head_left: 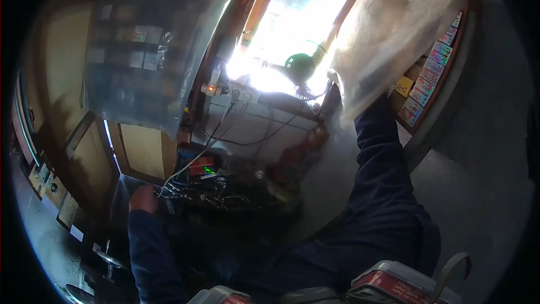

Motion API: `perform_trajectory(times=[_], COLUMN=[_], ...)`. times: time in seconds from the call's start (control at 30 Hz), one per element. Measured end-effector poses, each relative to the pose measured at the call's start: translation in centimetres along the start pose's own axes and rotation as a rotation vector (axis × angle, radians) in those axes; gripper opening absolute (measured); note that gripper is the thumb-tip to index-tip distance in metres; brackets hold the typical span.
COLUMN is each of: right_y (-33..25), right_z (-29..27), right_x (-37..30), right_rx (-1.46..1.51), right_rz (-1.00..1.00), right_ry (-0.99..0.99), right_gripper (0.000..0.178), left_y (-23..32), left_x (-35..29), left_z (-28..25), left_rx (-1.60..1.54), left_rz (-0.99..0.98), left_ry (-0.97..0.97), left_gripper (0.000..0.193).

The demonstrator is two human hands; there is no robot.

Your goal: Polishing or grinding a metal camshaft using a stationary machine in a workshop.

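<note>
My left hand [143, 199] is low at the left, beside a dark heap of thin metal tools [225, 198]. Its fingers are too dark and small to make out, and so is anything in them. At the right my right sleeve [378, 135] reaches up to a cloudy plastic sheet [402, 17]. The hand itself is hidden behind this sheet. Beside the sheet's edge, a row of small colourful packets [432, 71] lines a brown wooden case, with a yellow packet [403, 86] next to them.
Another plastic sheet [146, 50] hangs at the left over shelved packages. A power strip [244, 93] with a lit orange switch and trailing cables sits under the bright window. A green fan [299, 66] stands there. Red-and-white containers [394, 284] are at the bottom edge.
</note>
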State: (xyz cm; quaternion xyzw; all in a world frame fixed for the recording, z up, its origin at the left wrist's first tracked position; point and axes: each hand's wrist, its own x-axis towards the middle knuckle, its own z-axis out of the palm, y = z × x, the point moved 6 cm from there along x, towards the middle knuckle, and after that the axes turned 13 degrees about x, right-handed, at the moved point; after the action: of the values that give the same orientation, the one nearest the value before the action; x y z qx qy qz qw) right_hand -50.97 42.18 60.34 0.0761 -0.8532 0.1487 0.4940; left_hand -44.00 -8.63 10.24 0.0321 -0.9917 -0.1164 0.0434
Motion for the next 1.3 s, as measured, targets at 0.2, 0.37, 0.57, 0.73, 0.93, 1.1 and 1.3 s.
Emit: perform_trajectory(times=[0.2, 0.37, 0.57, 0.73, 0.93, 1.1, 1.3], right_y=[2.0, 2.6, 0.6, -2.7, -9.2, -17.2, -21.5], right_z=[-0.8, -0.4, 0.4, 4.0, 10.6, 10.4, 11.9], right_x=[-1.1, -2.6, -6.9, -15.2, -28.9, -33.8, -37.2], right_rx=[0.043, 0.098, 0.256, 0.549, 1.016, 1.322, 1.368], right_rz=[0.023, 0.007, -0.123, -0.152, -0.107, -0.469, -0.541], right_ry=[0.051, 0.108, 0.266, 0.279, 0.070, -0.177, -0.746], right_gripper=[0.054, 0.056, 0.059, 0.061, 0.062, 0.055, 0.049], left_y=[-0.1, -0.2, 1.7, 1.2, 8.5, 19.8, 11.5], left_x=[0.6, 1.0, -0.2, -0.1, -2.6, -7.9, -10.8], left_z=[0.7, 1.5, -1.5, -2.3, -4.8, -7.7, -3.2], left_rx=[-0.010, 0.015, -0.018, 0.006, -0.807, -2.247, -2.191], left_rz=[-0.014, -0.012, 0.045, 0.046, 0.006, 0.200, 0.006], left_ry=[-0.002, -0.024, 0.084, 0.232, 0.269, -0.303, 0.345], left_gripper=[0.025, 0.026, 0.023, 0.023, 0.030, 0.083, 0.070])
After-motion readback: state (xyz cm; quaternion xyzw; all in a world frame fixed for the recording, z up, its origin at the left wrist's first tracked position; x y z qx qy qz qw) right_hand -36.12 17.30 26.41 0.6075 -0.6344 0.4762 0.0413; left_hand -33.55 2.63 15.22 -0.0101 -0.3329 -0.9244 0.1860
